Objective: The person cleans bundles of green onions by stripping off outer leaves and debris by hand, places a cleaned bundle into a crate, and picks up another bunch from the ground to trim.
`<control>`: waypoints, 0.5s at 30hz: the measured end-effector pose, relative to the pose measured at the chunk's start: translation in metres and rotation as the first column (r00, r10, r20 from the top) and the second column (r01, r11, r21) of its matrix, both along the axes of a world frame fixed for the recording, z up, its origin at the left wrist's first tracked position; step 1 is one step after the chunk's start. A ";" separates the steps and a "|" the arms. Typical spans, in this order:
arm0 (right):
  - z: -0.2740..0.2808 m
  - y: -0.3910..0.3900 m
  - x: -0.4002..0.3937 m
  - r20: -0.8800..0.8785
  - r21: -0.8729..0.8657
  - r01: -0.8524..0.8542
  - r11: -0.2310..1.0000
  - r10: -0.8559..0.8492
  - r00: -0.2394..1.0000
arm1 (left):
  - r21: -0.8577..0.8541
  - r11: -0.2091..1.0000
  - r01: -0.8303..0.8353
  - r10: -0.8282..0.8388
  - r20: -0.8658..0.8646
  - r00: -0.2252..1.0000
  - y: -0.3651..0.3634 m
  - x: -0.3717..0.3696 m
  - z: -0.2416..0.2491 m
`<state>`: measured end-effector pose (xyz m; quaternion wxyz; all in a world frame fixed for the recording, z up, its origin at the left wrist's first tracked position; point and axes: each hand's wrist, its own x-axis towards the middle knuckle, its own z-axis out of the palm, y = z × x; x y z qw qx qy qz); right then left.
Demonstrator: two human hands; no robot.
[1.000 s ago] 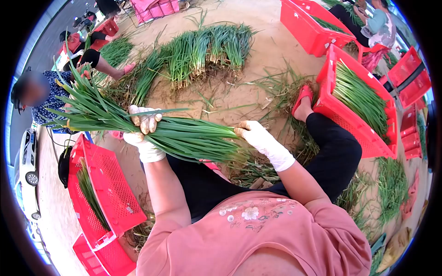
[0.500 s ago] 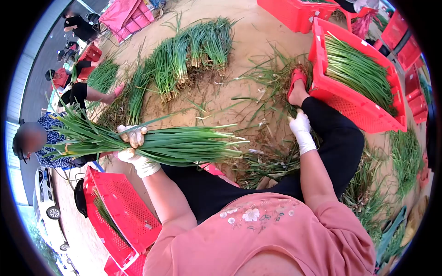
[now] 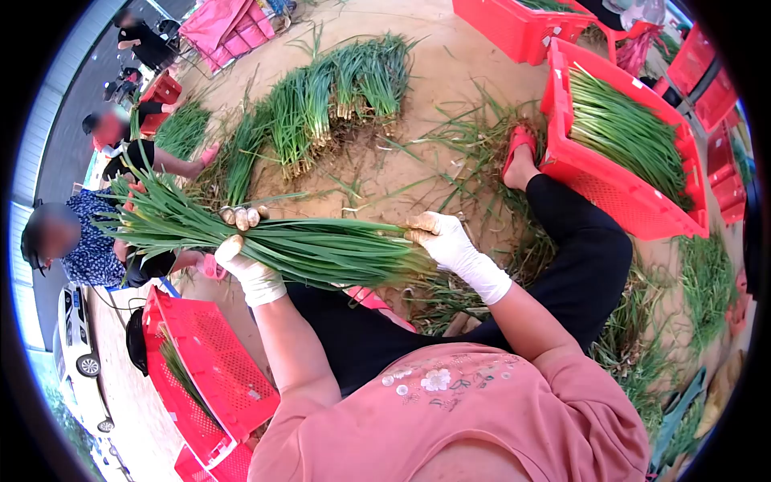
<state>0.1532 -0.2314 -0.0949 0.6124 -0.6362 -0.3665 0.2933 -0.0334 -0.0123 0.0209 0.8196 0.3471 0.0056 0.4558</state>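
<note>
My left hand [image 3: 245,249], in a white glove with dirty fingertips, is wrapped round the middle of a bunch of long green stalks [image 3: 329,247]. The leafy tips fan out to the left, and the pale root ends point right. At those pale ends my right hand [image 3: 438,237], also gloved, is closed on some of the stalks with its thumb and fingers. The bunch lies level above my lap. Beyond it, bundles of the same stalks [image 3: 341,84] rest in a row on the sandy ground.
A red crate [image 3: 626,189] full of stalks stands at the right by my foot. Another red crate [image 3: 213,361] is at the lower left. Loose stalks [image 3: 482,149] litter the ground. A person in a patterned top [image 3: 88,241] sits at the left, with more people behind.
My right hand has come from beside my right knee to the pale ends of the bunch and closed on them. My left hand still holds the bunch, slightly further right.
</note>
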 end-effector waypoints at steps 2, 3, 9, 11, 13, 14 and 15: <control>0.000 -0.002 -0.001 0.101 -0.018 0.058 0.998 -0.056 0.993 | -0.025 0.998 -0.065 0.063 -0.051 0.997 -0.001 0.005 -0.001; -0.001 -0.001 -0.003 0.104 -0.017 0.059 0.998 -0.057 0.993 | -0.024 0.998 -0.063 0.062 -0.048 0.997 -0.003 0.008 0.000; -0.002 0.001 -0.003 -0.126 0.025 0.190 0.982 -0.185 0.975 | 0.016 0.972 -0.236 0.233 -0.236 0.944 -0.016 0.016 0.011; -0.013 0.004 0.004 -0.275 0.121 0.357 0.926 -0.314 0.909 | -0.022 0.975 -0.223 0.212 -0.226 0.951 -0.008 0.013 0.003; -0.049 0.002 0.037 -0.213 0.009 0.531 0.847 -0.518 0.829 | -0.043 0.970 -0.237 0.227 -0.169 0.959 0.008 0.001 -0.006; -0.053 -0.008 0.055 -0.311 -0.048 0.590 0.806 -0.573 0.758 | -0.050 0.966 -0.254 0.246 -0.133 0.960 0.014 -0.005 -0.009; -0.057 -0.022 0.072 -0.400 -0.113 0.638 0.762 -0.622 0.673 | -0.059 0.961 -0.270 0.264 -0.097 0.960 0.018 -0.011 -0.010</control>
